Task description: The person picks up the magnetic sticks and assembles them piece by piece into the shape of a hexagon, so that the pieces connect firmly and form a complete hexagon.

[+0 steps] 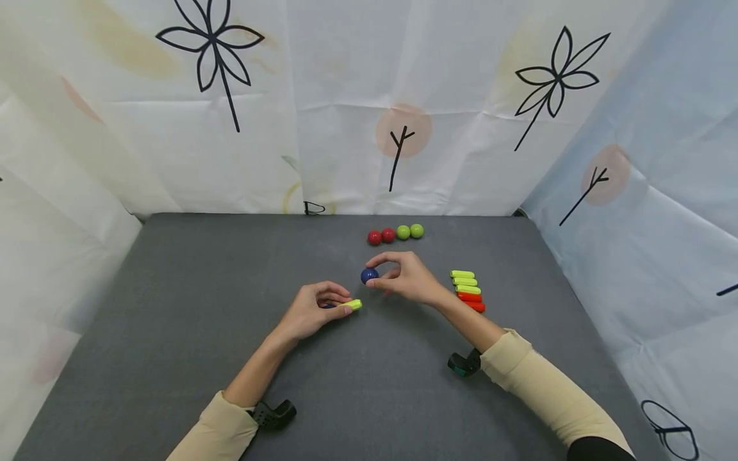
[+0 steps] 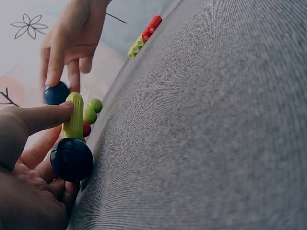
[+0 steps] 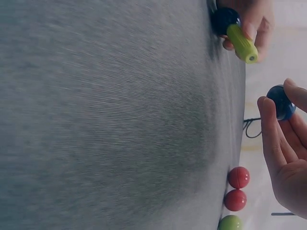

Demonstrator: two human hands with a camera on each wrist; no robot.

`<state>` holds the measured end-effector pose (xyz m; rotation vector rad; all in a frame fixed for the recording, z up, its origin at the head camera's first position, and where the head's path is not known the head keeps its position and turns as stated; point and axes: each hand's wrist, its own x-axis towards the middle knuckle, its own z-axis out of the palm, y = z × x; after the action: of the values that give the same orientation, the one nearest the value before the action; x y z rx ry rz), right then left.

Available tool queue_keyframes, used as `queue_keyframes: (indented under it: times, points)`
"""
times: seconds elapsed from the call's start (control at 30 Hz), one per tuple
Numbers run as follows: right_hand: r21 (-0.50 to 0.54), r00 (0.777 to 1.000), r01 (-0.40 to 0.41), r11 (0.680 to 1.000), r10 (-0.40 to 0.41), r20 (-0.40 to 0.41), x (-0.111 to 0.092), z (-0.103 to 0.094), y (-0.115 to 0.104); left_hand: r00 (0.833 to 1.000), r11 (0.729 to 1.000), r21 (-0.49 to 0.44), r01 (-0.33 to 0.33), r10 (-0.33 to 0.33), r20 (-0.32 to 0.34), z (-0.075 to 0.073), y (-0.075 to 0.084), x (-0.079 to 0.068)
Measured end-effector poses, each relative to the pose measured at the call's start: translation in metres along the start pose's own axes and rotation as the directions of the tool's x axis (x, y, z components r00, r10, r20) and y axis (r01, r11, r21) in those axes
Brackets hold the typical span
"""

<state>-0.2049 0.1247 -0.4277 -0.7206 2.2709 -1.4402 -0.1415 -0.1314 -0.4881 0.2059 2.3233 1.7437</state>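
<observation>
My left hand [image 1: 317, 310] pinches a ribbed yellow-green rod [image 2: 74, 117] between thumb and fingers, low over the grey cloth. A dark blue ball [image 2: 71, 159] sits on the rod's near end, by the palm; in the head view the fingers mostly hide it. The rod's other end points toward my right hand [image 1: 406, 279] and shows a small hole in the right wrist view. Between thumb and fingertips my right hand holds a second dark blue ball [image 3: 281, 102], a short gap away from the rod's free end [image 3: 250, 58].
Two red balls [image 1: 381, 236] and two green balls [image 1: 410, 231] stand in a row behind my hands. To the right lie several yellow-green rods [image 1: 464, 282] beside red rods [image 1: 471, 302]. White printed curtains [image 1: 346, 153] border the grey table [image 1: 219, 256].
</observation>
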Motion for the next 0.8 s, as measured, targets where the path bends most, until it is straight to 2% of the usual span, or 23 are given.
queue_keyframes:
  times: [0.2,0.37,0.67,0.8]
  points:
    - [-0.015,0.998,-0.016,1.000,0.017,0.055,-0.017,0.006,0.007,1.000,1.000,-0.009,0.005,-0.005,-0.005,0.002,-0.002,-0.002]
    - [-0.019,0.994,0.002,1.000,0.000,0.110,-0.023,0.013,0.012,1.000,1.000,-0.016,-0.004,0.004,-0.005,0.004,-0.003,-0.002]
    - [-0.017,0.995,0.002,1.000,0.000,0.103,-0.027,0.018,0.018,1.000,1.000,-0.003,-0.012,0.012,-0.022,0.011,-0.007,-0.002]
    - [-0.007,0.994,0.020,1.000,-0.020,0.110,-0.028,0.017,0.022,0.999,0.999,0.012,-0.038,0.039,-0.026,0.015,-0.007,-0.001]
